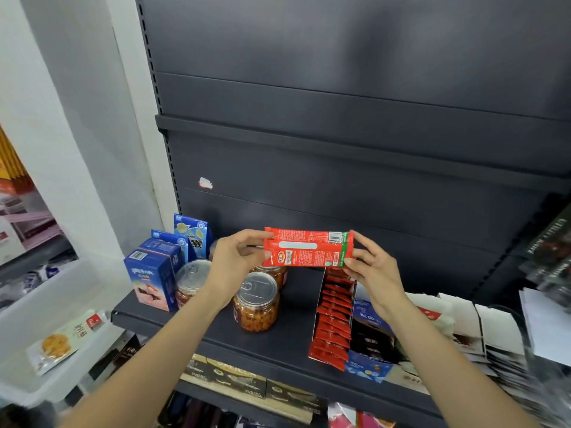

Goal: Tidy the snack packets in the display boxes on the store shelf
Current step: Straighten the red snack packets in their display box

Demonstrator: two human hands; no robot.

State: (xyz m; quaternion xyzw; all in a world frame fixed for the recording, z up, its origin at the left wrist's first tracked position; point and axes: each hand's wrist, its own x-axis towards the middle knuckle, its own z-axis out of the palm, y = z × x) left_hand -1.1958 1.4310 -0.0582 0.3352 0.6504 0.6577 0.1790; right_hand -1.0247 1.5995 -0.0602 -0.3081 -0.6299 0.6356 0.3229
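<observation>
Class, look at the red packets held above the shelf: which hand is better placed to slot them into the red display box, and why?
Probably the right hand. It pinches the end of the red packets that hangs directly over the red display box, while the left hand holds the far end above the jars.

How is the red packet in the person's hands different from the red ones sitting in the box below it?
The held red packet lies flat and sideways in the air, pinched at its ends by the left hand and right hand; the boxed red packets stand on edge in a tight row. The held one shows its printed back; the boxed ones show only their edges. Both are red.
</observation>
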